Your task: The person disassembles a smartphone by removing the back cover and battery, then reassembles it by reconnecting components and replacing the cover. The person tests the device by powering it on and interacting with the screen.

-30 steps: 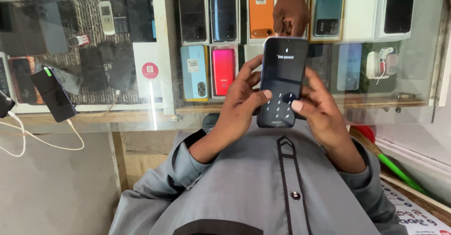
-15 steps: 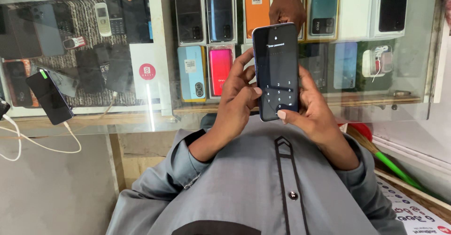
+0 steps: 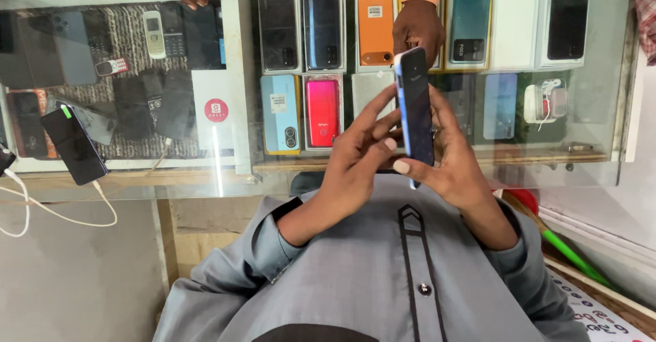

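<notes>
Though its screen is turned edge-on and unreadable, both left hand (image 3: 355,154) and right hand (image 3: 454,161) grip the phone (image 3: 415,106) above the glass counter (image 3: 205,178).

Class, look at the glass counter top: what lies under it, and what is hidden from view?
Under the glass counter lie boxed and loose phones: an orange one, a pink one, a light blue one. The hands and held phone cover a few items behind them.

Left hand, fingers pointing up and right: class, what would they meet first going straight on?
The left hand already touches the dark phone, held edge-on; that phone comes first, though depth is unclear.
</notes>
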